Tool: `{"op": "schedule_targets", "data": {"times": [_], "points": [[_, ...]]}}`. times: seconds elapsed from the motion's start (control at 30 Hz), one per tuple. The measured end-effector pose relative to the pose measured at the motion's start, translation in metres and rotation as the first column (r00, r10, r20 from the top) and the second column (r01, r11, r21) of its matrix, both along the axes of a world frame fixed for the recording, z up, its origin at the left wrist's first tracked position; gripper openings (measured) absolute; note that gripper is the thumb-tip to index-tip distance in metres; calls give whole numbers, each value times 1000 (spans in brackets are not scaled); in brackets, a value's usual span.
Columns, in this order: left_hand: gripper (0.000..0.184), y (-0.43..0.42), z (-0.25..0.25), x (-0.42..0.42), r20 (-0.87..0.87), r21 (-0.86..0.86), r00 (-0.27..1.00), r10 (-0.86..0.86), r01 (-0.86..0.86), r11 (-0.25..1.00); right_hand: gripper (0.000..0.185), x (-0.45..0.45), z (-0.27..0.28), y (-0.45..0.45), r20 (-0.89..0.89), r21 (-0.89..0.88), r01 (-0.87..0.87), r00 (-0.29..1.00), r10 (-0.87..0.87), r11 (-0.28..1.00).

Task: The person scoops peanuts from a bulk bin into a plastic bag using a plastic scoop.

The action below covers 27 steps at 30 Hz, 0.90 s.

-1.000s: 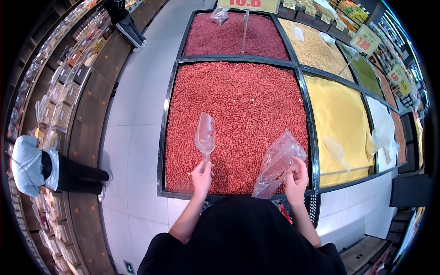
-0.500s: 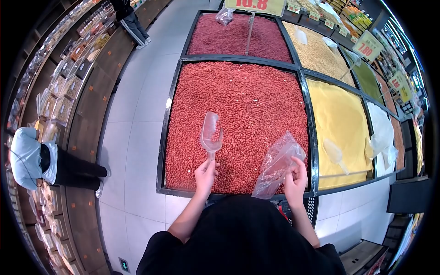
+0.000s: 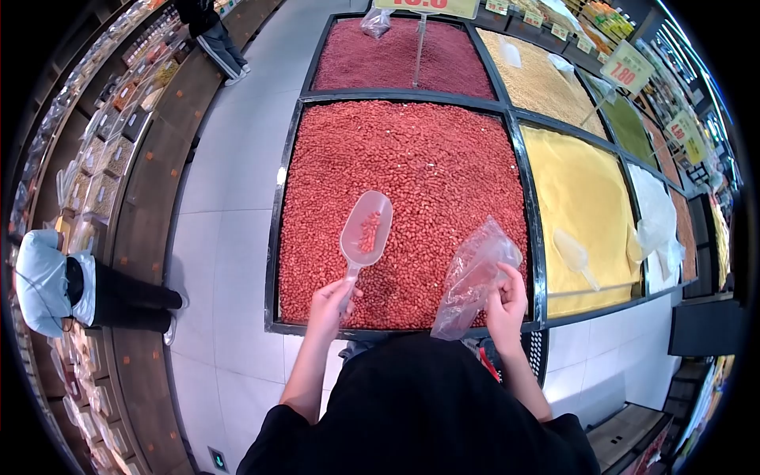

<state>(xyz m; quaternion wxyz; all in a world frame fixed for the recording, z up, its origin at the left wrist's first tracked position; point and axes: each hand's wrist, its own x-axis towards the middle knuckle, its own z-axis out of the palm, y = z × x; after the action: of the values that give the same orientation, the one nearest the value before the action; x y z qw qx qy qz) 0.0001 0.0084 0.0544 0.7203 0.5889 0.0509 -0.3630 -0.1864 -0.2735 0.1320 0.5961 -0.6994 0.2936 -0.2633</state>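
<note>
A clear plastic scoop with a few red peanuts inside points away from me above the bin of red peanuts. Its handle is in my left hand, which is closed round it over the bin's near left part. My right hand pinches the edge of a clear plastic bag at the bin's near right corner. The bag hangs to the left of those fingers, and reddish bits show through it; whether they are inside is hard to tell.
A bin of yellow grain with another scoop lies to the right. Behind is a dark red bean bin with a price sign. One person stands at the left shelves, another farther back.
The scoop has been lifted and tilted, its bowl now facing up with peanuts in it. My left hand has shifted slightly left and toward me. My right hand still holds the bag.
</note>
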Motion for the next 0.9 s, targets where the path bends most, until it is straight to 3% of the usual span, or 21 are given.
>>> {"op": "schedule_targets", "data": {"times": [0.17,0.27,0.43,0.63,0.77,0.9], "points": [[30,31,55,13,1,-30,972,-236,236,971,41,1,2,0,26,-1,5,1000,-5,1000],[34,40,72,16,9,7,889,-458,458,889,41,1,2,-1,40,13,13,999,-14,1000],[32,13,97,1,-17,-60,811,-585,583,810,42,-2,0,-4,18,-35,17,1000,-16,999],[32,-44,100,-20,28,85,599,-800,796,599,43,-8,9,-5,62,-18,44,997,-43,999],[37,-77,110,-33,99,110,579,-810,802,587,46,-15,11,-5,49,23,60,997,-61,998],[36,-107,74,-50,267,177,584,-766,752,635,47,-19,12,-4,36,13,62,997,-62,998]]}}
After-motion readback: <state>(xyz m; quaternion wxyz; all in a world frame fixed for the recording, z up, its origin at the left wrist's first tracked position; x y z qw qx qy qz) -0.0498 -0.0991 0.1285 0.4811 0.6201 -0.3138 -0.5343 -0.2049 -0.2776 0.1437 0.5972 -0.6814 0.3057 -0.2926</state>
